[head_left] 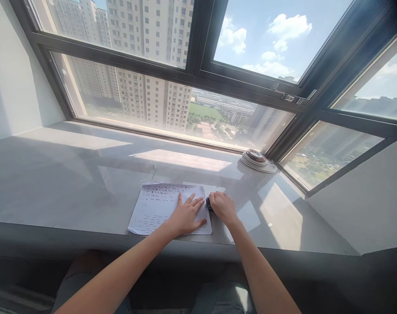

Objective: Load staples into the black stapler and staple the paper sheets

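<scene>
A stack of white paper sheets (149,213) with handwritten lines and rows of short printed dashes lies on the grey window ledge. My left hand (187,214) rests flat on the right half of the paper, fingers spread. At the right edge of the sheets, my right hand (222,205) is closed around a small black stapler (208,203). Most of the stapler is hidden under the fingers, and only its front end shows against the paper's edge.
A stack of round plates or lids (259,161) stands in the window corner. A small pale piece (269,225) lies to the right of my right hand. The window frame (152,133) bounds the ledge behind, and the ledge's front edge (70,231) runs before my knees.
</scene>
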{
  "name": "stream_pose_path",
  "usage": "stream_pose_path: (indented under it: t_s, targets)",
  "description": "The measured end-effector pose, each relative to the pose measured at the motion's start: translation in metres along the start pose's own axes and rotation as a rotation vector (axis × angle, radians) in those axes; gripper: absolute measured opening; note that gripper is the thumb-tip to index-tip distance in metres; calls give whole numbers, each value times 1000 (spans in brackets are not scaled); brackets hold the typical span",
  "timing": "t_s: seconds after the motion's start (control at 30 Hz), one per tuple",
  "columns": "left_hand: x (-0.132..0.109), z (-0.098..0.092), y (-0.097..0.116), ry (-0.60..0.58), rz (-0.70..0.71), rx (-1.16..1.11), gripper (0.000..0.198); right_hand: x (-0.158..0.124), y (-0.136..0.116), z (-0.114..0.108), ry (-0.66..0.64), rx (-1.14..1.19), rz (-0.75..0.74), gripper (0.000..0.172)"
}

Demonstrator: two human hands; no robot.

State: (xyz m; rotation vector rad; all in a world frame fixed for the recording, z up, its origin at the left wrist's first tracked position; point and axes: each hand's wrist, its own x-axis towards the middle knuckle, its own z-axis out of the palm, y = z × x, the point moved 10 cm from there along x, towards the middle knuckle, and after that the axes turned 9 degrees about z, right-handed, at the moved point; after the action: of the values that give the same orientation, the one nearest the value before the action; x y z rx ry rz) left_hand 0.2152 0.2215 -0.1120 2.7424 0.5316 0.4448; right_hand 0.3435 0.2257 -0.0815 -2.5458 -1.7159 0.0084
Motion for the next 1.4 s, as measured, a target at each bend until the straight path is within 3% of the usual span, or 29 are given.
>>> stream_pose_path:
  t_s: [0.37,0.9,1.4]
  targets:
    - [-3,-1,0,-4,0,-3,75,-6,-10,-6,41,-43,19,38]
    - [-8,-1,-1,4,-9,-21,74,-3,-4,-4,44,-12,46,40]
    - [-7,0,-1,10,-9,-64,75,-13,-23,-4,196,-149,-17,46]
